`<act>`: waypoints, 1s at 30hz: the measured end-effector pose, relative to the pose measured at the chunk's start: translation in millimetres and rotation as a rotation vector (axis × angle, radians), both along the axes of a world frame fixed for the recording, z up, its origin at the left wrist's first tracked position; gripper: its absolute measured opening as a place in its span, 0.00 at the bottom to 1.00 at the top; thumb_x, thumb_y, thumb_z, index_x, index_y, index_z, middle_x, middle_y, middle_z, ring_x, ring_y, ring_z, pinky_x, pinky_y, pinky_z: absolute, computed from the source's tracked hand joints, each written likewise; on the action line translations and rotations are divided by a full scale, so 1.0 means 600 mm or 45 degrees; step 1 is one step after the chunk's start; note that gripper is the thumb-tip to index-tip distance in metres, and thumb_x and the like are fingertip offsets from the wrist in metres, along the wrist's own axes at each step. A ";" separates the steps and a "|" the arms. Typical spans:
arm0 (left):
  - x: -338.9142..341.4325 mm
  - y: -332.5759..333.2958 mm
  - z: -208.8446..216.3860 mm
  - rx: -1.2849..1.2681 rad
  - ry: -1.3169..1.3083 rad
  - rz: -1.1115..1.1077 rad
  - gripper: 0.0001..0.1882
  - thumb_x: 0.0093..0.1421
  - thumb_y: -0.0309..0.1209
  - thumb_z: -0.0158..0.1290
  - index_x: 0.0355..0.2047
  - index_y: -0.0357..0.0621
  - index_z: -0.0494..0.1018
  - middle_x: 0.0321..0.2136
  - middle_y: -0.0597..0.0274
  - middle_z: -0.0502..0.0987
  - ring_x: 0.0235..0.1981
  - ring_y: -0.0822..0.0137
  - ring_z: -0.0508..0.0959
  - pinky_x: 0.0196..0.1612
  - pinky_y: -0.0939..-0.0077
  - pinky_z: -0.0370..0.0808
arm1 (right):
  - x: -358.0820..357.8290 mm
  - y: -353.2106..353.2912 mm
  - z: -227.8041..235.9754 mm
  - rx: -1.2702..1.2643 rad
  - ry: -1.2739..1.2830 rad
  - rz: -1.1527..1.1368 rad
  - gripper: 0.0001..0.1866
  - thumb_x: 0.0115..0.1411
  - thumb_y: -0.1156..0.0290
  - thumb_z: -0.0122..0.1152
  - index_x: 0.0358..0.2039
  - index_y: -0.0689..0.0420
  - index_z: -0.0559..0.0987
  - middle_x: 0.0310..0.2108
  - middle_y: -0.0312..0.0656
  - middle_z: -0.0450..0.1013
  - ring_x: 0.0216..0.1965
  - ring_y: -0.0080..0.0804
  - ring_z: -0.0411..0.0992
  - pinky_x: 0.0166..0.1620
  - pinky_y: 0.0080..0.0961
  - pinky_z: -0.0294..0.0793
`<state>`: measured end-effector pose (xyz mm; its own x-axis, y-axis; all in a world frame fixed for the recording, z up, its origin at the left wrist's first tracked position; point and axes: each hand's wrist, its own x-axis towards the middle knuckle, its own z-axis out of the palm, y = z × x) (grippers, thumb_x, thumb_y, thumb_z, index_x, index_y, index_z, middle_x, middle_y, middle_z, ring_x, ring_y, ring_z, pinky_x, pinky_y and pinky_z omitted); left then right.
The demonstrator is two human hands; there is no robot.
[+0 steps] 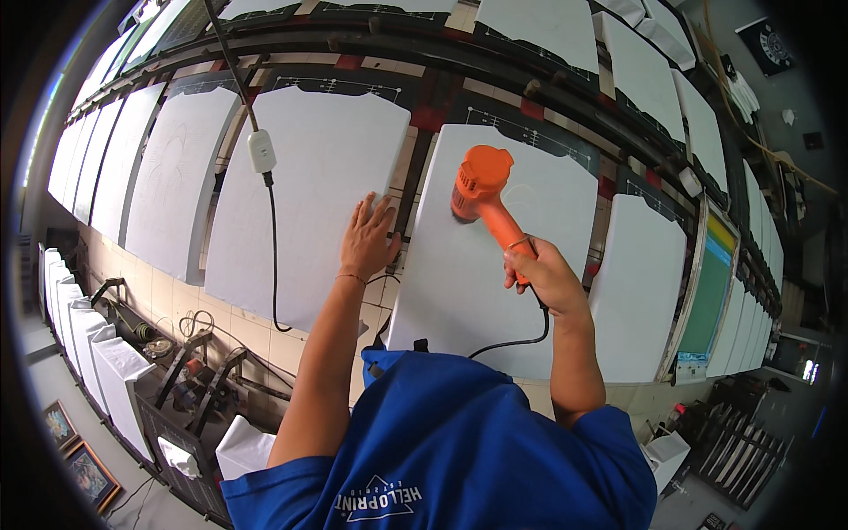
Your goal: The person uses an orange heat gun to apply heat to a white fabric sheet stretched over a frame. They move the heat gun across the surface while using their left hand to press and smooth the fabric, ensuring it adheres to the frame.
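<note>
My right hand [549, 272] is closed round the handle of an orange heat gun [500, 212], its black cord trailing down from the grip. The gun's dark nozzle is over the upper part of a white fabric-covered board [433, 283] in front of me. With fingers stretched out, my left hand [367, 231] rests on the right edge of the neighbouring white board [291, 185]. Above that board hangs a white cord connector [261, 151] on a black cable. Whether the nozzle touches the fabric cannot be made out.
More white boards [181, 177] stand in rows to both sides and beyond a dark rail [424, 55]. A framed screen [704, 291] with a green mesh leans at the right. Cables and metal brackets [190, 362] are at the lower left. Two framed pictures [91, 475] hang there.
</note>
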<state>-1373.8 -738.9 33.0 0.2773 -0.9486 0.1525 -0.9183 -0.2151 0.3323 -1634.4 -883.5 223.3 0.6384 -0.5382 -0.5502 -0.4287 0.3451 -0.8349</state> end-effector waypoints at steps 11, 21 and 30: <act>-0.003 -0.005 0.007 0.008 0.017 0.003 0.24 0.55 0.35 0.56 0.51 0.39 0.72 0.62 0.58 0.64 0.68 0.50 0.55 0.70 0.55 0.52 | -0.064 -0.031 0.001 -0.094 0.050 -0.236 0.15 0.61 0.60 0.59 0.38 0.61 0.74 0.25 0.35 0.71 0.25 0.22 0.71 0.27 0.19 0.68; -0.019 -0.012 0.023 -0.217 0.298 0.100 0.21 0.57 0.30 0.55 0.52 0.40 0.70 0.54 0.55 0.71 0.62 0.51 0.64 0.65 0.58 0.60 | -0.052 -0.090 -0.013 -0.185 0.031 -0.360 0.15 0.60 0.60 0.59 0.37 0.60 0.74 0.25 0.35 0.71 0.27 0.22 0.71 0.28 0.19 0.68; -0.313 -0.071 0.357 -0.656 1.455 -0.974 0.18 0.56 0.25 0.55 0.47 0.39 0.70 0.41 0.54 0.76 0.43 0.55 0.77 0.47 0.64 0.74 | -0.063 -0.102 -0.025 -0.099 0.010 -0.509 0.18 0.61 0.58 0.61 0.41 0.61 0.75 0.26 0.35 0.72 0.26 0.21 0.71 0.27 0.18 0.68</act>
